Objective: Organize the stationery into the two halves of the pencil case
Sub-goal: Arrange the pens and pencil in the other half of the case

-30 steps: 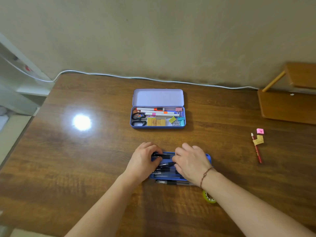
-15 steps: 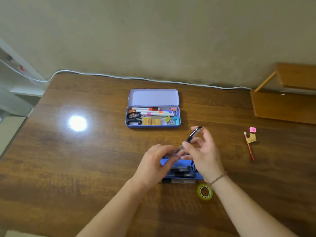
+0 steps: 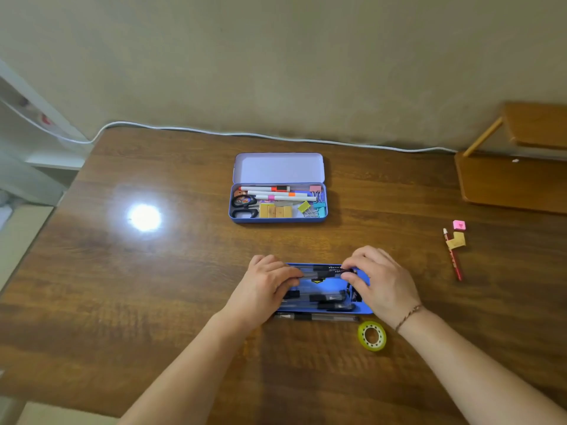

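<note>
Two hands, left hand (image 3: 264,282) and right hand (image 3: 379,279), pinch one black pen (image 3: 325,273) by its ends over the blue tray (image 3: 365,309). Light, stiff, slick barrel; end grip suits it.

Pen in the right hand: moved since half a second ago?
Yes. The pen has come down from above into the blue tray, now lying flat, held by both hands.

Bench (image 3: 153,286): wood grain, glossy, reflecting a lamp.
Pencil case (image 3: 277,168): smooth, painted-metal look.
Tape roll (image 3: 372,335): glossy translucent plastic.
Wall (image 3: 276,56): matt.
</note>
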